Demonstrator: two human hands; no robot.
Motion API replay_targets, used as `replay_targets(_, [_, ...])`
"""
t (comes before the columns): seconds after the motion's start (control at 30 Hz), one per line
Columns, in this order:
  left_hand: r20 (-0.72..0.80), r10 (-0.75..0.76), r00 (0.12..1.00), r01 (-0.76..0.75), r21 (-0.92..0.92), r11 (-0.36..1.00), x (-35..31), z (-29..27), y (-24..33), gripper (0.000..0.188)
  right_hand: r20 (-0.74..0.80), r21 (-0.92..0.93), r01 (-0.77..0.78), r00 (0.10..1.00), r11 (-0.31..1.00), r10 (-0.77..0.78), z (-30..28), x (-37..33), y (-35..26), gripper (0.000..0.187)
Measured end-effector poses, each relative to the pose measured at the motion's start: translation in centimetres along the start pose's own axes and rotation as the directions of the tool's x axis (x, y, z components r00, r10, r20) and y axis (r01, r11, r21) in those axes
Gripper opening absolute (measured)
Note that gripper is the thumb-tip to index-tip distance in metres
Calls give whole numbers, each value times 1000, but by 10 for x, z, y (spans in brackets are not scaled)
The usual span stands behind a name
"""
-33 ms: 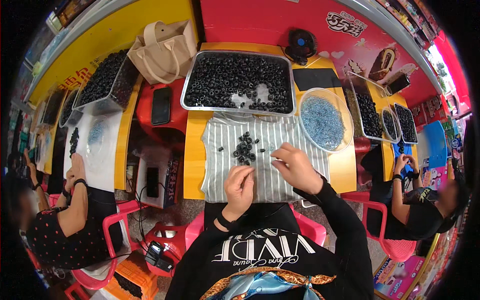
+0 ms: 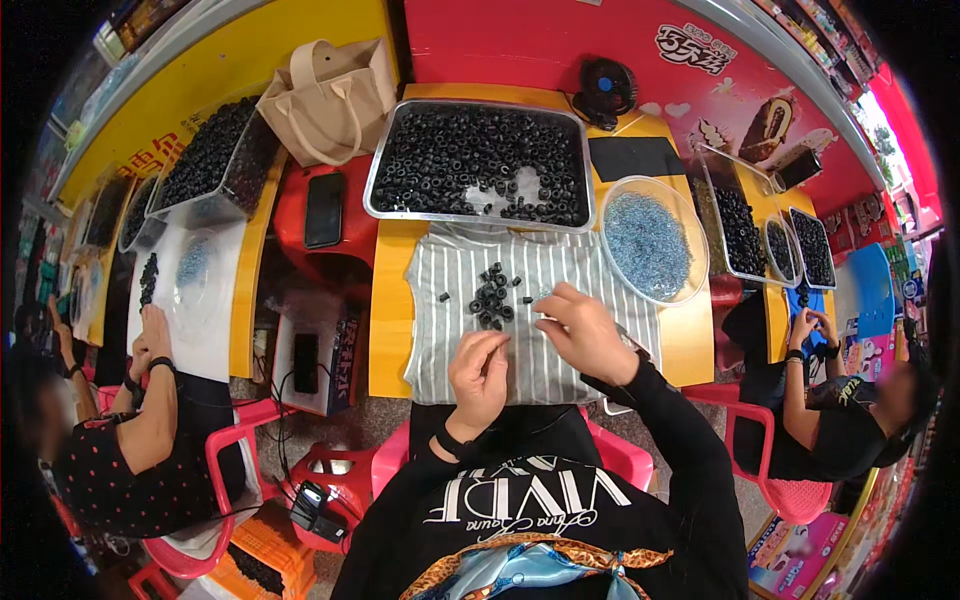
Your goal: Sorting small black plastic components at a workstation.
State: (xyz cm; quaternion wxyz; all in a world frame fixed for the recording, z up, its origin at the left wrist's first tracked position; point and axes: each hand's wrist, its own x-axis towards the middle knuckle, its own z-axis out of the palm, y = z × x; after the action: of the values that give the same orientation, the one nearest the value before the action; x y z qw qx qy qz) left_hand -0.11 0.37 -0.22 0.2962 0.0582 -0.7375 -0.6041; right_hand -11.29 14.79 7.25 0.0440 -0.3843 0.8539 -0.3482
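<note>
A grey-and-white striped cloth (image 2: 440,340) covers the table before me, with a small pile of black ring-shaped pieces (image 2: 491,297) on it. Below that pile is my left hand (image 2: 478,375), its thumb and fingertips drawn together; anything between them is too small to make out. Right of it, my right hand (image 2: 588,335) is held with fingers curled in a pinch, and what it holds is hidden as well. A gap separates the two hands. Few tiny clear-blue beads (image 2: 543,294) lie just beyond my right fingers.
Behind the cloth stands a clear tray (image 2: 480,217) of black rings. A round tub (image 2: 700,270) of tiny blue beads is at its right. A phone (image 2: 323,210) lies on a red stool, near a beige bag (image 2: 335,110). Co-workers (image 2: 140,440) sit at tables on both sides.
My right hand has shifted slightly left, toward my left hand. My left hand and the pile look the same.
</note>
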Motion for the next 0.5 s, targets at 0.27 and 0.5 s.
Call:
replay_targets(0.27, [-107,-6,994,-3,-78,997,0,1,-3,21,114,-350,84,992,933,-46,43,22,-8,11])
replay_targets(0.5, [-30,-49,998,44,-124,991,0,-7,3,23,126,419,-262,965,869,229,34,-32,-18,19])
